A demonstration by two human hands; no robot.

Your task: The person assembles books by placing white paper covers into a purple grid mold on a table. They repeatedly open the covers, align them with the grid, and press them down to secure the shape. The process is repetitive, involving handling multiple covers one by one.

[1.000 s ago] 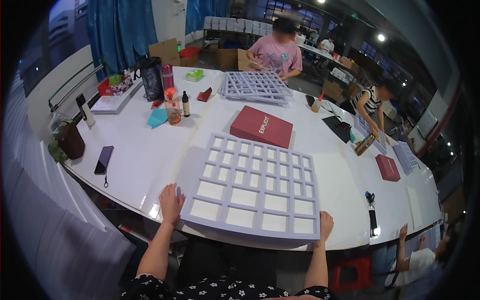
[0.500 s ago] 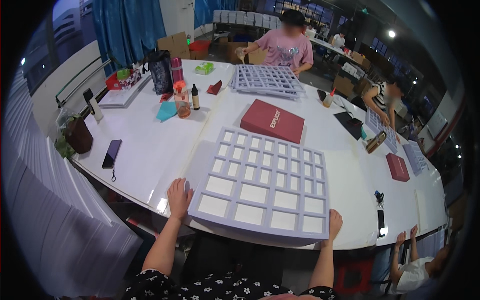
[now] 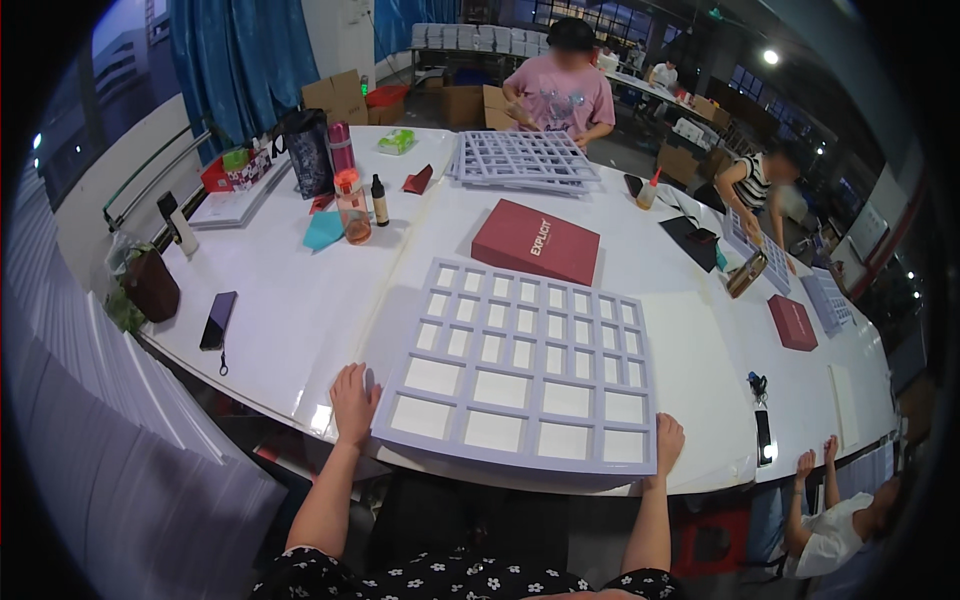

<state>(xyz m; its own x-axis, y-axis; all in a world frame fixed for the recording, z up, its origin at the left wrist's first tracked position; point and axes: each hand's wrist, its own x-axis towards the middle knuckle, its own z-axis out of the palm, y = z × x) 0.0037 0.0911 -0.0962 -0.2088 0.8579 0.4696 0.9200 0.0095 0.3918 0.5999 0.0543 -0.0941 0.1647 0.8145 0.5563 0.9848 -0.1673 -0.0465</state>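
Note:
A lavender compartment tray [image 3: 530,446] with white-bottomed cells lies on the white table in front of me. Its smaller cells are at the far side and its larger ones at the near side. My left hand [image 3: 354,403] rests on the tabletop beside the tray's near left corner, fingers stretched forward. At the near right corner, my right hand [image 3: 669,444] lies against the tray's side, its fingers loosely extended and partly hidden. Neither hand holds anything that shows. Just beyond the tray's far edge sits a dark red box [image 3: 537,242].
Lavender grids [image 3: 525,162] are stacked at the far side before a co-worker in pink [image 3: 562,90]. Left stand a clear pink bottle [image 3: 352,208], a dark dropper bottle [image 3: 379,201] and a phone [image 3: 218,321]. A smaller red box [image 3: 793,323] lies right. White sheets [image 3: 150,440] pile beside me.
The co-worker in pink has brought a raised hand in toward the body. The whole view has shifted slightly. My hands and the tray keep nearly the same places relative to each other.

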